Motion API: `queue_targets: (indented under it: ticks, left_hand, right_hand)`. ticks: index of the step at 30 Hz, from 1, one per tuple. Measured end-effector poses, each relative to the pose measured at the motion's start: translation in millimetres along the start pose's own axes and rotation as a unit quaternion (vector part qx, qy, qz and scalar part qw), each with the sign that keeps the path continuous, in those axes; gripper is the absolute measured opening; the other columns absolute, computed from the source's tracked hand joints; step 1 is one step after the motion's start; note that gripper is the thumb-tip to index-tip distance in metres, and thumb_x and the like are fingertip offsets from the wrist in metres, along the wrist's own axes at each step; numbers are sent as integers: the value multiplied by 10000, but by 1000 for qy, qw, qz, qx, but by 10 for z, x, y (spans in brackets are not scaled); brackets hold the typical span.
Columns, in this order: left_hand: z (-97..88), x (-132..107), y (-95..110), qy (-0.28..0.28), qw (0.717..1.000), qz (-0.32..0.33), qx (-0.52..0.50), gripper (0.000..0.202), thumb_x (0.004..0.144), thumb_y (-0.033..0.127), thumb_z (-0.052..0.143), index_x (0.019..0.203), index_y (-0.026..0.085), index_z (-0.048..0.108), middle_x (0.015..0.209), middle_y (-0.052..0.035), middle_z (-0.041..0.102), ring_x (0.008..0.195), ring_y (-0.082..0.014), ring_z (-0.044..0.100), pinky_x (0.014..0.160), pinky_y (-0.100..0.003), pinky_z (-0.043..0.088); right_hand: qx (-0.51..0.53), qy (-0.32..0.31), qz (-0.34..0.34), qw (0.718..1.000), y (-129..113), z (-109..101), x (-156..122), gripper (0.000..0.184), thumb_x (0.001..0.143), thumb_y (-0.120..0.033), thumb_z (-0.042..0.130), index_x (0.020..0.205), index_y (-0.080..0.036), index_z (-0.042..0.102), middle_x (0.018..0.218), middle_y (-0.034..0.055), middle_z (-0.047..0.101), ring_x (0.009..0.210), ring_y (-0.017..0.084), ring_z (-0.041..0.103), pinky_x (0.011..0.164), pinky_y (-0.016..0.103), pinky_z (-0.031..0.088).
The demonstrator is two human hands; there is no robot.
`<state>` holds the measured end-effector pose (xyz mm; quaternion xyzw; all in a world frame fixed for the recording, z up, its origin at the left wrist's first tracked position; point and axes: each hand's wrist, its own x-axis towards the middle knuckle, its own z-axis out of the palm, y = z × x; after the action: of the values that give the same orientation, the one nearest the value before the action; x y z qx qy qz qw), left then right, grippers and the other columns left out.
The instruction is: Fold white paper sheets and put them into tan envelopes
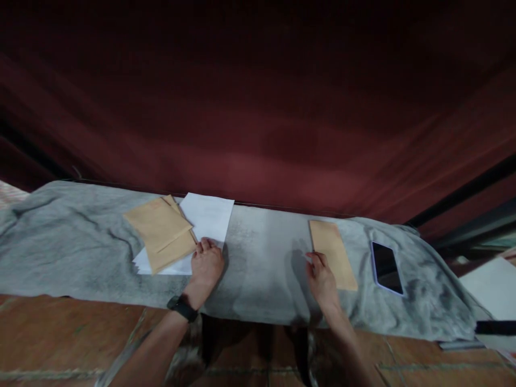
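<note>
My left hand (207, 262), with a dark watch (183, 308) on its wrist, lies on the right part of some white paper sheets (212, 217). Its fingers are curled at the edge of several brown envelopes (159, 228) piled loosely over the sheets; whether they grip anything is hidden. Held in a pinch, a small pale thing (307, 259) pokes out from the fingers of my right hand (322, 277); its kind is too small to tell. This hand hovers by the left edge of a neat brown envelope stack (334, 255), partly covering it.
A grey cloth (262, 269) covers the long, narrow surface. To the right of the stack lies a phone (387, 267) with a pale purple edge. Dark red fabric (250, 134) rises behind. Below are brown floor tiles (68, 333).
</note>
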<state>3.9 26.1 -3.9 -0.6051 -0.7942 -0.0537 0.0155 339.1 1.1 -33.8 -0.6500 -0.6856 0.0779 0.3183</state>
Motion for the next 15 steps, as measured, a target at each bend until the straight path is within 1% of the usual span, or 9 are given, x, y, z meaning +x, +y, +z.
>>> queue_targets:
  ticks: [3,6,11,15]
  left_hand:
    - [-4,19,-26,-5,1000,6,26,471,992,197,354,1247,-49,664,1395,-320,584,1242,-398,608,922,-440,532]
    - [-53,32,-33,-17,999,13,42,427,975,152,371,1179,-29,699,1313,-301,637,1168,-370,644,888,-427,536]
    - [-144,20,-11,-14,997,24,74,366,925,115,461,1173,4,706,1184,-258,693,1156,-363,645,937,-454,499]
    - [-171,42,-18,4,996,29,85,358,930,100,445,1179,22,690,1117,-229,710,1037,-346,689,895,-468,498]
  right_hand:
    - [-3,-25,-35,999,-127,119,-16,360,969,-189,409,1244,-196,641,1246,120,669,1096,246,690,930,371,562]
    - [-12,-49,-52,997,-231,178,-21,361,978,-162,403,1247,-188,643,1278,122,671,1096,235,699,922,351,563]
    - [-35,-89,-58,994,-369,217,-18,361,980,-132,432,1254,-208,654,1300,92,689,1055,197,725,919,287,549]
    - [-36,-99,-51,993,-448,235,-5,369,981,-129,432,1247,-224,669,1297,76,701,1050,194,731,927,279,546]
